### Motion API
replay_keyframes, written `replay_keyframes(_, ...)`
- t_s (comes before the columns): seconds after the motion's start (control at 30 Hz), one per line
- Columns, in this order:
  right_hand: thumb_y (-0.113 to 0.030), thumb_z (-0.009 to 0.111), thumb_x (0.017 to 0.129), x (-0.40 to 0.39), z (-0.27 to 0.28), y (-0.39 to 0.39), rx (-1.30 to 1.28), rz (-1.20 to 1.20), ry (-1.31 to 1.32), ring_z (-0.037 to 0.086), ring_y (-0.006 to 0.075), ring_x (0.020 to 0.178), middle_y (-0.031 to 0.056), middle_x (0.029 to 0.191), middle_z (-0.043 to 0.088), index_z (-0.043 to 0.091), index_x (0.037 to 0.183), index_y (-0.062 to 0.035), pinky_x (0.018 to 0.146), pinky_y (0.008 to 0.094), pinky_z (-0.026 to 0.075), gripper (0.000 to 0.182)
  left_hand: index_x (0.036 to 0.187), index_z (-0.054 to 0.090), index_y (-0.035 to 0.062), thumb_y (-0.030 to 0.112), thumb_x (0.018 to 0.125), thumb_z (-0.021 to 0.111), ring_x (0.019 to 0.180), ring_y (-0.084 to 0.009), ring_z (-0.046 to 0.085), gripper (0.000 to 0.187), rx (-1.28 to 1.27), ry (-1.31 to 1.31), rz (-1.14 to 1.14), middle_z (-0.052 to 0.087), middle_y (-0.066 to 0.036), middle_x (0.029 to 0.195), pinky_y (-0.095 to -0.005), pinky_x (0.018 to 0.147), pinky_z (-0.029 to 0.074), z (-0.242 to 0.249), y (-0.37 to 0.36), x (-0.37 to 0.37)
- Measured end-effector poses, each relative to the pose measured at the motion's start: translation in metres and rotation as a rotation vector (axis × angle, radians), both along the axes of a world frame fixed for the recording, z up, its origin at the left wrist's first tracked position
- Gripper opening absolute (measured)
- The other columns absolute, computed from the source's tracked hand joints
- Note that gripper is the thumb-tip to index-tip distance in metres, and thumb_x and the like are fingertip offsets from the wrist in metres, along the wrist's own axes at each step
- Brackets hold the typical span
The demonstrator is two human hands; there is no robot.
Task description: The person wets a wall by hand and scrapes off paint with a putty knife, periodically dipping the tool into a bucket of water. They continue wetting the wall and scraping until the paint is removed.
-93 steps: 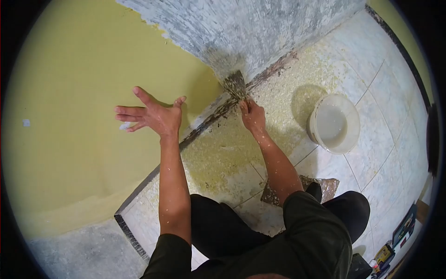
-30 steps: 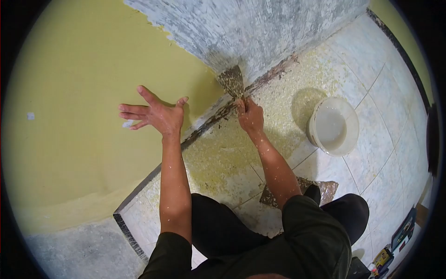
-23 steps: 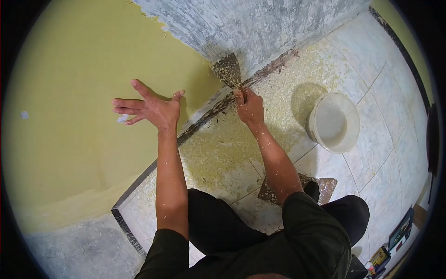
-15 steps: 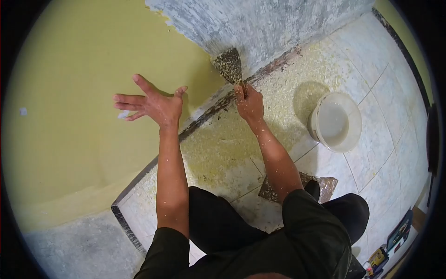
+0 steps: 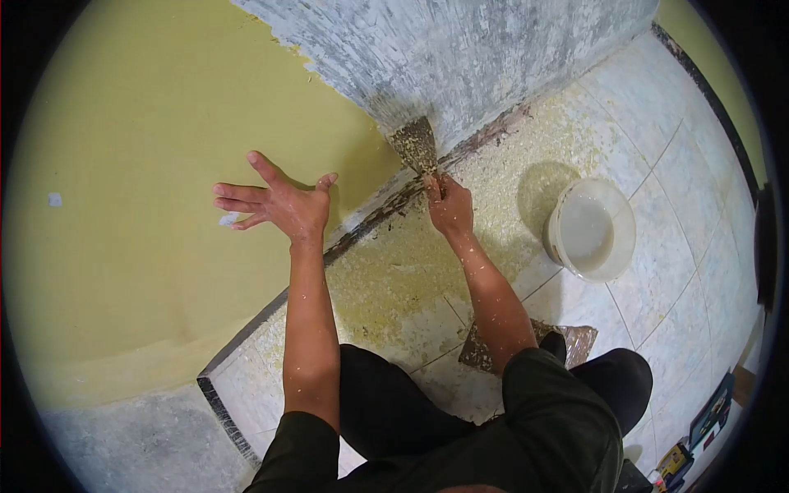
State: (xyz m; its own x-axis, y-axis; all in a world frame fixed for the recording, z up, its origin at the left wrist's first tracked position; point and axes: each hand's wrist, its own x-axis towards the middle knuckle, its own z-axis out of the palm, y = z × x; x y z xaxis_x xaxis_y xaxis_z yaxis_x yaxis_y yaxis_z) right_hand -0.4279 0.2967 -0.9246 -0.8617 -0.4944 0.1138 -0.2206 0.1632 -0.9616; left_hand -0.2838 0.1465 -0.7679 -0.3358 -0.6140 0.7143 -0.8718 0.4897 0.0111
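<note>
My right hand (image 5: pixel 449 207) grips scraper (image 5: pixel 417 146), blade on wall (image 5: pixel 148 123) at 12 o'clock | left hand (image 5: pixel 279 201) spread flat on paint, 10 o'clock | risk: blade slips, gouges plaster; bucket (image 5: pixel 590 228) at 3 o'clock.

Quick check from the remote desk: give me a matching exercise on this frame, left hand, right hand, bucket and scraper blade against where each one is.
Things:
1. left hand
2. right hand
3. bucket
4. scraper blade

Places:
A. standing on the tiled floor
B. against the wall's bare grey patch
C. spread flat on the yellow wall
D. gripping the scraper handle

Pairs: 1-C, 2-D, 3-A, 4-B
</note>
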Motion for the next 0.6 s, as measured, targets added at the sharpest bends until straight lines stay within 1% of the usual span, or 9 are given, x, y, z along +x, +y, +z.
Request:
replay_keyframes(0.03, -0.042, 0.055, 0.094, -0.002, 0.017, -0.001, 0.011, 0.011, -0.004, 0.061, 0.0441, 0.062, 0.0234, 0.063, 0.060, 0.064, 0.085, 0.0016, 0.056, 0.0494, 0.046, 0.045, 0.154, -0.008, 0.0271, 0.072, 0.048, 0.082, 0.133, -0.0599, -0.029, 0.147, 0.011, -0.037, 0.033, -0.032, -0.040, 0.143, -0.0868, 0.085, 0.000, -0.004, 0.004, 0.003)
replay_keyframes(0.1, -0.042, 0.054, 0.094, -0.001, 0.041, -0.004, 0.069, 0.050, 0.028, 0.061, 0.0442, 0.063, 0.0228, 0.066, 0.062, 0.064, 0.087, 0.0000, 0.057, 0.0492, 0.046, 0.044, 0.154, -0.008, 0.0273, 0.070, 0.048, 0.083, 0.133, -0.0597, -0.029, 0.147, 0.041, -0.047, 0.042, -0.032, -0.040, 0.143, -0.0869, 0.085, 0.000, -0.006, 0.008, 0.006)
replay_keyframes(0.17, -0.042, 0.053, 0.094, 0.002, 0.035, 0.002, 0.050, 0.043, 0.045, 0.061, 0.0447, 0.063, 0.0232, 0.066, 0.062, 0.064, 0.087, 0.0003, 0.057, 0.0491, 0.046, 0.045, 0.154, -0.009, 0.0274, 0.068, 0.048, 0.084, 0.133, -0.0595, -0.029, 0.147, 0.035, -0.034, 0.024, -0.033, -0.040, 0.143, -0.0870, 0.085, 0.000, -0.002, 0.007, 0.002)
replay_keyframes(0.23, -0.043, 0.053, 0.094, 0.001, 0.030, 0.004, 0.015, 0.036, 0.089, 0.061, 0.0451, 0.064, 0.0237, 0.067, 0.062, 0.063, 0.087, 0.0007, 0.058, 0.0490, 0.046, 0.045, 0.155, -0.003, 0.0283, 0.058, 0.051, 0.087, 0.133, -0.0603, -0.029, 0.141, 0.004, -0.008, -0.020, -0.033, -0.037, 0.145, -0.0876, 0.083, -0.002, -0.002, 0.007, 0.002)
replay_keyframes(0.3, -0.043, 0.054, 0.094, 0.003, 0.022, 0.004, 0.022, 0.064, -0.059, 0.060, 0.0467, 0.066, 0.0259, 0.068, 0.061, 0.062, 0.087, 0.0013, 0.059, 0.0494, 0.046, 0.045, 0.155, -0.003, 0.0286, 0.057, 0.050, 0.088, 0.133, -0.0602, -0.029, 0.142, 0.040, 0.014, -0.012, -0.034, -0.037, 0.145, -0.0875, 0.083, -0.003, 0.002, 0.010, -0.001)
replay_keyframes(0.4, -0.043, 0.053, 0.094, 0.002, 0.054, -0.002, 0.061, 0.066, 0.048, 0.060, 0.0471, 0.067, 0.0272, 0.070, 0.061, 0.064, 0.091, 0.0014, 0.060, 0.0493, 0.047, 0.046, 0.155, -0.003, 0.0294, 0.055, 0.049, 0.089, 0.133, -0.0601, -0.029, 0.142, 0.088, 0.015, 0.006, -0.035, -0.037, 0.144, -0.0874, 0.084, -0.003, 0.000, 0.009, 0.003)
replay_keyframes(0.53, -0.042, 0.053, 0.094, 0.001, 0.046, 0.001, 0.047, 0.059, 0.079, 0.060, 0.0480, 0.069, 0.0274, 0.072, 0.061, 0.064, 0.092, 0.0016, 0.061, 0.0498, 0.047, 0.045, 0.155, -0.003, 0.0308, 0.054, 0.049, 0.090, 0.132, -0.0601, -0.029, 0.143, 0.037, 0.021, -0.031, -0.035, -0.036, 0.145, -0.0873, 0.084, -0.003, 0.000, 0.011, 0.002)
replay_keyframes(0.57, -0.041, 0.052, 0.095, 0.006, 0.031, 0.005, 0.059, 0.021, 0.076, 0.060, 0.0479, 0.071, 0.0275, 0.072, 0.061, 0.063, 0.091, 0.0018, 0.062, 0.0504, 0.047, 0.044, 0.155, -0.003, 0.0308, 0.054, 0.049, 0.090, 0.132, -0.0601, -0.029, 0.143, 0.029, 0.033, -0.036, -0.035, -0.036, 0.145, -0.0873, 0.084, -0.003, 0.002, 0.012, 0.001)
replay_keyframes(0.6, -0.040, 0.052, 0.095, 0.007, 0.038, 0.006, 0.071, -0.014, 0.074, 0.060, 0.0478, 0.073, 0.0277, 0.073, 0.061, 0.062, 0.091, 0.0020, 0.062, 0.0509, 0.046, 0.044, 0.155, -0.002, 0.0308, 0.052, 0.049, 0.090, 0.132, -0.0601, -0.029, 0.142, 0.073, 0.035, -0.025, -0.035, -0.036, 0.145, -0.0873, 0.084, -0.003, 0.004, 0.014, 0.000)
